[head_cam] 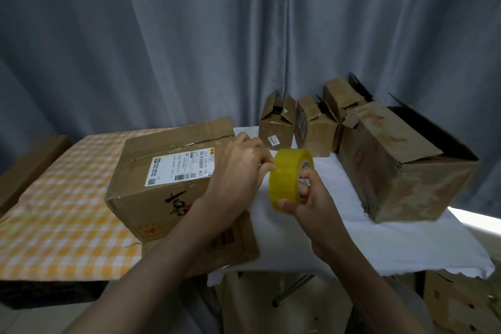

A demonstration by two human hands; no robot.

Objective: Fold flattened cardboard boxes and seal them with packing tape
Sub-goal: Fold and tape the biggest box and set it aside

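A yellow roll of packing tape [287, 176] is held upright above the table's middle. My right hand [311, 198] grips it, thumb on the outer face and fingers through the core. My left hand [238, 168] pinches the roll's upper left edge with its fingertips. Just left of the roll stands a closed cardboard box [162, 171] with a white shipping label on top. A flattened cardboard sheet [233, 241] lies under its front right corner.
The table carries a yellow checked cloth [59, 211] on the left and a white cloth [339, 225] on the right. A large open box [401, 171] lies at the right, three small open boxes [276, 127] behind. More cardboard sits under the table [461, 304].
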